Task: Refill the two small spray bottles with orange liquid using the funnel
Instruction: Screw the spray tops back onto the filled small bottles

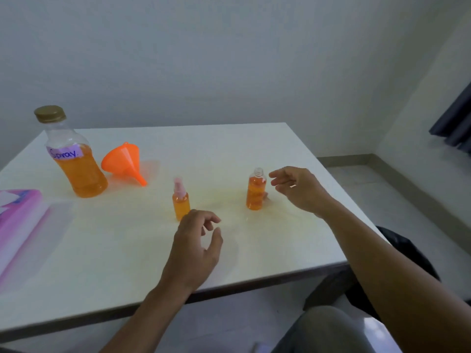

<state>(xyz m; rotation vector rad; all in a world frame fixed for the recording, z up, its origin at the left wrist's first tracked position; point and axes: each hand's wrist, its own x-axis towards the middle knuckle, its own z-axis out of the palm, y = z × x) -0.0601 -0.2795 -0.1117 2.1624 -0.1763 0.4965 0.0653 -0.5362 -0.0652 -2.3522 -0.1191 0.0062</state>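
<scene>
Both hands hold nothing: left hand [196, 247] has its fingers loosely curled just in front of the capped small spray bottle [181, 203], and right hand [299, 191] is relaxed just right of the uncapped small spray bottle [255, 193]. Both bottles stand upright mid-table [254, 154], filled orange. The funnel [123, 160] lies on its side beside the big capped bottle [76, 164] labelled "Spray", far left. A pink tissue pack [17, 220] sits at the left edge.
</scene>
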